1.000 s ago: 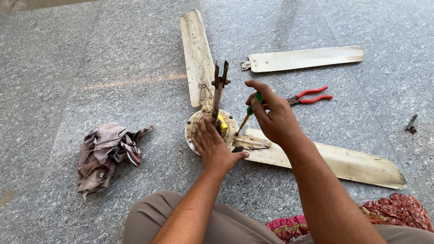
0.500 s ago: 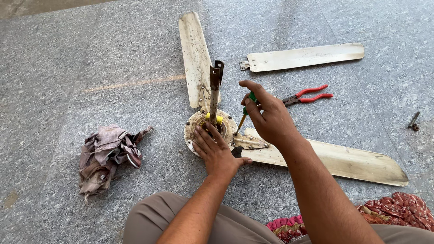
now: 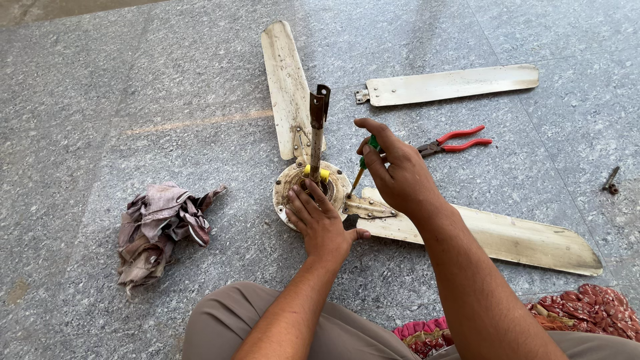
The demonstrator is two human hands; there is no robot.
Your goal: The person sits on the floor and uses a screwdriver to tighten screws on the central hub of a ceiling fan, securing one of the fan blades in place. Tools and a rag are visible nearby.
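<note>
Both hands are working at the hub of a dismantled ceiling fan lying on the grey stone floor (image 3: 133, 80). My left hand (image 3: 320, 223) is pressing flat on the round motor housing (image 3: 288, 193), fingers spread fairly wide over its near rim, not gripping anything. My right hand (image 3: 397, 170) is closing around a green-handled screwdriver (image 3: 363, 167), and I am seeing its shaft slanting down and to the left toward the metal bracket (image 3: 367, 208) where a blade joins the housing; the tip itself is too small for me to tell whether it is seated in a screw.

Rising from the middle of the housing, just beyond my left fingers, a rusty down rod (image 3: 317, 130) is standing nearly upright, with a yellow piece (image 3: 315, 173) around its base. One cream blade (image 3: 285, 87) is running away to the far side from the hub, and a second blade (image 3: 507, 237) is stretching out to the right, passing under my right forearm. A third, detached blade (image 3: 453, 85) is lying by itself further off to the right, well apart from the hub.

Red-handled pliers (image 3: 453, 142) are resting on the floor just right of my right hand. A small dark metal part (image 3: 610, 180) is sitting near the right edge. A crumpled rag (image 3: 160, 223) is lying to the left of the fan, and a red patterned cloth (image 3: 587, 310) is showing at the near right beside my knee.
</note>
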